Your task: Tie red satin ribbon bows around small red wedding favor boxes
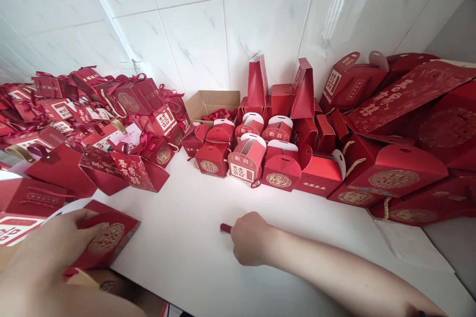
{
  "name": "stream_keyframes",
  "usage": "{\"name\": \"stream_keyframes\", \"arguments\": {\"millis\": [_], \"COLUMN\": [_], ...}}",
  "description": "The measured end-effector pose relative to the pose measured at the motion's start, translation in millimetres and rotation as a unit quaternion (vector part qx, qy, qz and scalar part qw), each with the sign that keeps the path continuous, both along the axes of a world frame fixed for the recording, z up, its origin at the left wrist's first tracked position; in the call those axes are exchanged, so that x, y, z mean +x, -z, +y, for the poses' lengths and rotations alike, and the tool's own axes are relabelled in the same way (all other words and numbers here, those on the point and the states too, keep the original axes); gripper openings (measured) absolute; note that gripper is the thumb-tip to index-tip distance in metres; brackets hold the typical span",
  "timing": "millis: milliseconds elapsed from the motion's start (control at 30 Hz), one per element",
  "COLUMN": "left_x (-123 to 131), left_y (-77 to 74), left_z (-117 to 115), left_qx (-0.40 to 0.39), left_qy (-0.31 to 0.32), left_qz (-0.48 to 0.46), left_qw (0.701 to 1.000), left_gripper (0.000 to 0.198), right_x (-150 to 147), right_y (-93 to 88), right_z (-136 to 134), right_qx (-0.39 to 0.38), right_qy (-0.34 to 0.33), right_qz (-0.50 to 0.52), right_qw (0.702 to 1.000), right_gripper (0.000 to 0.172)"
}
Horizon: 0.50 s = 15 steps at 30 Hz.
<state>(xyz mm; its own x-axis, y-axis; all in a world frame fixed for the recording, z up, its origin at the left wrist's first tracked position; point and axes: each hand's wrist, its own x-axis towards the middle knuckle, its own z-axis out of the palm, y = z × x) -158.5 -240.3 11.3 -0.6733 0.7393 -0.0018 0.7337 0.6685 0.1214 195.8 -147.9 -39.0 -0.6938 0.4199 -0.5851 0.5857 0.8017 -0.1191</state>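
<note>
At the lower left, my left hand (pixel 52 252) is closed around a red gift box (pixel 107 237) with a round gold emblem on its face. The thumb lies across that face; the fingers on the far side are hidden. My right hand (pixel 249 238) makes a fist low over the middle of the white table (pixel 178 242). From the thumb side of this fist sticks the end of a short dark red strap (pixel 225 228); the rest of it is covered by the fingers.
Along the wall stand several small red boxes (pixel 281 173) with rounded flaps. Larger red boxes (pixel 394 171) are stacked at the right. Ribboned boxes (pixel 139 166) crowd the left. A brown carton (pixel 193 109) with red ribbon (pixel 221 115) stands behind.
</note>
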Motion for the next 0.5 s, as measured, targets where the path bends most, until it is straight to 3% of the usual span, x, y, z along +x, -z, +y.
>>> {"name": "stream_keyframes", "arguments": {"millis": [100,200,333,400,500], "left_x": [29.2,79.3,136.6,148.8,146.7], "left_y": [-10.0,-13.2,-4.6,1.1,5.0], "left_z": [3.6,22.0,44.6,51.4,63.5], "left_qx": [-0.05,-0.051,-0.043,-0.02,-0.025], "left_qy": [0.042,0.181,0.301,0.33,0.315], "left_qz": [0.034,0.037,-0.056,-0.087,-0.08], "left_qw": [0.997,0.981,0.951,0.94,0.945], "left_gripper": [0.032,0.03,0.02,0.018,0.016], "right_x": [0.0,0.3,0.8,1.0,1.5], "right_y": [0.5,2.6,5.6,5.5,4.2], "right_z": [-0.2,-0.5,-0.6,-0.3,0.3], "right_qx": [0.0,0.005,0.003,0.005,0.004], "right_qy": [0.002,0.003,0.004,0.001,0.0], "right_qz": [-0.001,0.002,0.014,0.013,0.008], "right_qw": [1.0,1.0,1.0,1.0,1.0], "right_gripper": [0.025,0.025,0.022,0.022,0.022]}}
